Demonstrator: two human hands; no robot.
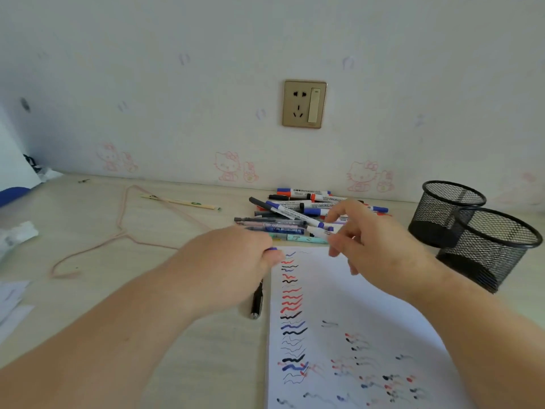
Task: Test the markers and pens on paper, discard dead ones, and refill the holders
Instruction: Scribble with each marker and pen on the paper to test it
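Note:
A white sheet of paper (354, 305) covered with red, blue and black test squiggles lies on the desk in front of me. Behind its far edge sits a pile of markers and pens (292, 212). My right hand (371, 243) pinches a white marker with blue trim (320, 231) just above the paper's top edge. My left hand (241, 258) is curled round a small blue piece (272, 248), seemingly a cap, most of it hidden by the fingers. Two black mesh holders (448, 211) (492, 249) stand at the right, the nearer one tilted.
A black pen (257, 301) lies along the paper's left edge. A pink wire hanger (126, 228) and a wooden stick (180, 202) lie on the desk's left half. Crumpled paper (17, 234) sits at the far left. The wall with a socket (304, 104) rises behind the pile.

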